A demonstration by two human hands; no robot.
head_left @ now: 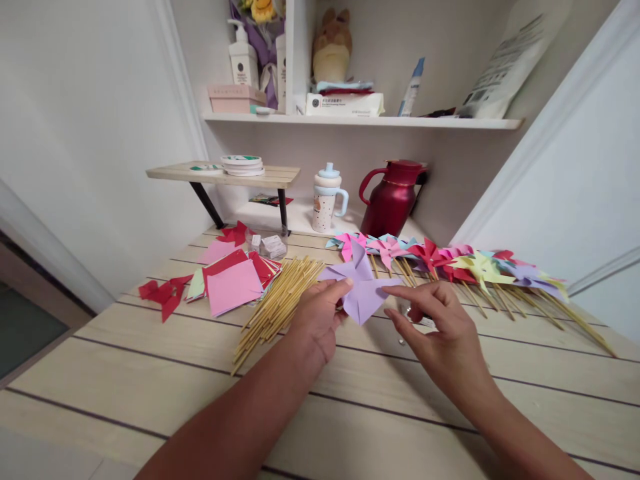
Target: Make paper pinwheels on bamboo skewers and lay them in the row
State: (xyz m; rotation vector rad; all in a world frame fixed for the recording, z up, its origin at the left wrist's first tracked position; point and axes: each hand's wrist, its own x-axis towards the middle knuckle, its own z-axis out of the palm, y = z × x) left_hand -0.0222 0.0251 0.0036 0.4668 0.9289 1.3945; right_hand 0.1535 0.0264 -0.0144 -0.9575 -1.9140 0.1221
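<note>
i see my left hand (317,319) pinched on the near left edge of a lilac paper pinwheel (361,288), thumb on top and fingers closed under the fold, so it grips the paper just above the wooden surface (150,373). my right hand (440,327) sits just beside it with the fingers loosely spread; the forefinger reaches to the pinwheel's right tip and touches it or nearly does, i cannot tell which. it holds nothing that i can make out.

just left of my left hand lies a bundle of bamboo sticks (280,300), fanned toward me. beyond that is a stack of square coloured paper (233,283), pink sheet on top, with red folded scraps (165,293) further left. to the right, behind my right hand, a row of finished pinwheels on sticks (465,267) runs along the surface toward the wall. at the back stand a dark red jug (393,200) and a cup with a blue lid (327,199).
</note>
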